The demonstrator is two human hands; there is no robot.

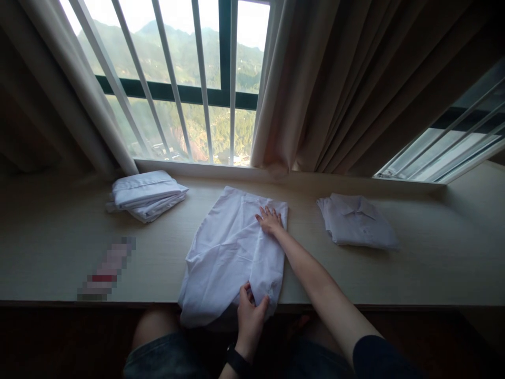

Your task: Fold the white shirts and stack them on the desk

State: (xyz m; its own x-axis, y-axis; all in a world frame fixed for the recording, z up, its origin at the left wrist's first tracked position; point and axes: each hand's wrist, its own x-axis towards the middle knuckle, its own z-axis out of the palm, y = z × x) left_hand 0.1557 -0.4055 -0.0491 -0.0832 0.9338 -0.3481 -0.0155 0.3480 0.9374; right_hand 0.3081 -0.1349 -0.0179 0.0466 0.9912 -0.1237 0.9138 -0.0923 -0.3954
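Note:
A white shirt (232, 247), partly folded and creased, lies in front of me, its near end hanging over the table's front edge; no collar shows on it. Flat on its upper right part rests my right hand (270, 220), fingers spread. At the near edge my left hand (251, 315), with a dark band on the wrist, pinches the cloth between thumb and fingers. Some of the left fingertips are hidden by fabric.
Folded white clothes (148, 192) are stacked at the back left. On the right lies a folded white shirt (359, 221) with its collar up. A blurred-out item (106, 271) sits on the pale table (430, 268) at left. Behind are a barred window (189, 95) and curtains (335, 89).

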